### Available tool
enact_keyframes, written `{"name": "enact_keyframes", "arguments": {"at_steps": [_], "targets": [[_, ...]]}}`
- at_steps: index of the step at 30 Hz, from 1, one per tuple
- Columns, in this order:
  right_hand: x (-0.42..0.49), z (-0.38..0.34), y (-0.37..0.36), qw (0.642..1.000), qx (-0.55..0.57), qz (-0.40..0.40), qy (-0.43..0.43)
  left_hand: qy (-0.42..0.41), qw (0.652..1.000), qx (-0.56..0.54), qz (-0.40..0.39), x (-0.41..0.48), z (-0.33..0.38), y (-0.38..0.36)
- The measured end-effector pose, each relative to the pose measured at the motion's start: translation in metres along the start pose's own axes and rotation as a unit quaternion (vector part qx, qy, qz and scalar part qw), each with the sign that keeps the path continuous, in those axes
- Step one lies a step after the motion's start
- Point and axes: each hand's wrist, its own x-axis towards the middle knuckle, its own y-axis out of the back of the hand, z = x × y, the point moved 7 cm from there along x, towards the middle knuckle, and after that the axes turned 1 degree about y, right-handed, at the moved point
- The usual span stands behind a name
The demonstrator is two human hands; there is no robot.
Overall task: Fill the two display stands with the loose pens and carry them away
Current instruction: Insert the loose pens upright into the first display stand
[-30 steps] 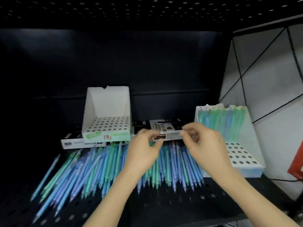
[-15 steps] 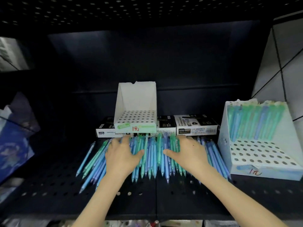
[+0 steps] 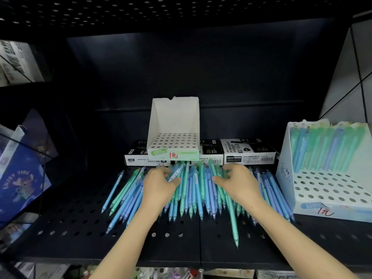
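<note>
**Both hands closed into the pen pile; one pen slid forward**

Moved since half a second ago: fingers that lay flat on the pile are now curled, and one green pen [image 3: 233, 224] has slid out towards the front edge, its tip well past the others.

- Loose pens [image 3: 193, 188]: blue and green, fanned across the black perforated shelf [image 3: 80, 228], tips towards the viewer, between the two stands.
- Left hand [image 3: 161, 186]: on the left half of the pile, fingers bent round a few pens, one pale pen rising between thumb and fingers.
- Right hand [image 3: 239, 184]: on the right half, fingers hooked over the pens' far ends, thumb against the side of the bundle.
- Empty stand [image 3: 173, 117]: white, at the back centre, resting on the marker boxes [image 3: 247, 152].
- Part-filled stand [image 3: 330, 198]: on the shelf at the right, just beside the pile, pens upright in its rear rows, front holes bare.
</note>
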Motion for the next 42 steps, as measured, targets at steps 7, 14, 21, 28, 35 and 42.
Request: {"name": "enact_keyframes", "arguments": {"at_steps": [7, 14, 21, 28, 35, 42], "targets": [[0.005, 0.005, -0.001, 0.995, 0.096, -0.008, -0.020, -0.011, 1.000, -0.005, -0.021, 0.001, 0.006, 0.002], [0.011, 0.015, 0.003, 0.980, 0.193, 0.013, -0.039, -0.009, 0.998, 0.006, -0.062, 0.009, 0.004, 0.004], [0.013, 0.028, -0.001, 0.928, 0.350, -0.006, -0.128, 0.018, 0.993, -0.090, -0.073, 0.016, -0.010, 0.007], [0.012, 0.032, 0.010, 0.866, 0.466, -0.021, -0.178, 0.001, 0.971, -0.231, -0.053, 0.018, 0.011, 0.019], [0.009, 0.015, 0.033, 0.806, 0.571, -0.044, -0.148, 0.016, 0.910, -0.359, -0.206, -0.007, 0.071, -0.014], [0.005, 0.015, 0.068, 0.816, 0.570, 0.015, -0.095, 0.034, 0.825, -0.409, -0.388, -0.044, 0.125, -0.068]]}}
